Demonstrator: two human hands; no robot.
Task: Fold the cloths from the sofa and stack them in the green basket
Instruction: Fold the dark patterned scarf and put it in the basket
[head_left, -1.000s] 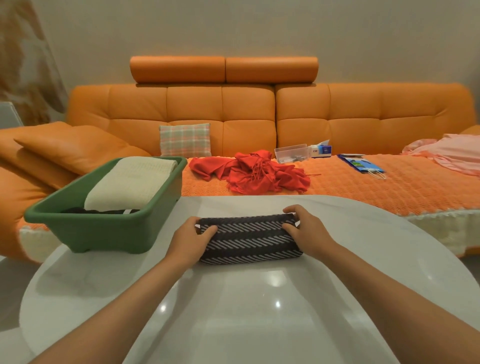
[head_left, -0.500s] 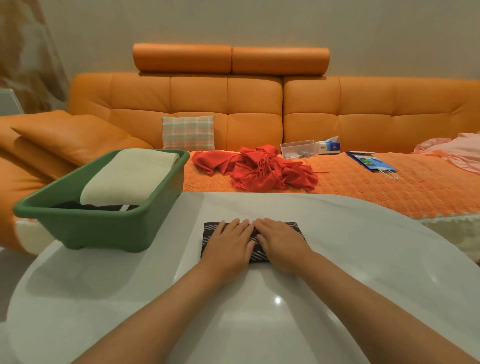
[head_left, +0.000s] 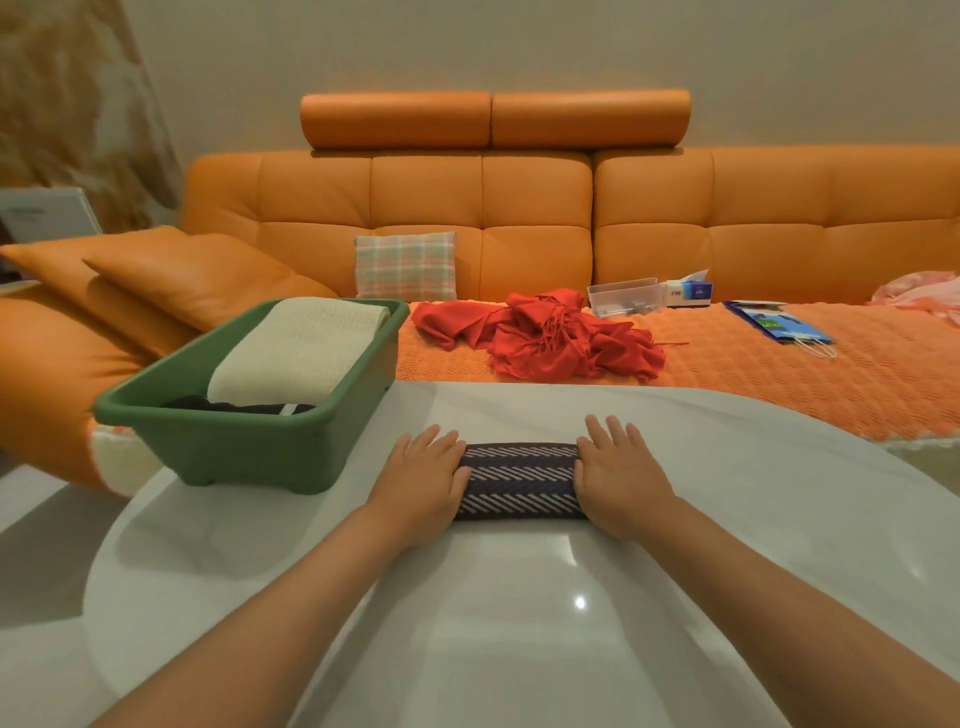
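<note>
Head view, left hand (head_left: 423, 480), right hand (head_left: 621, 475) moved apart, flat on striped cloth (head_left: 519, 480) ends.

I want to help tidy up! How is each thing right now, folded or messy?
striped cloth: folded, flat on the table
left hand: flat, fingers straight, on the cloth's left end
right hand: flat, fingers straight, on its right end
green basket: on the table, partly filled
cream cloth: folded, on top in the basket
red cloth: crumpled on the sofa
pink cloth: unfolded on the sofa
</note>
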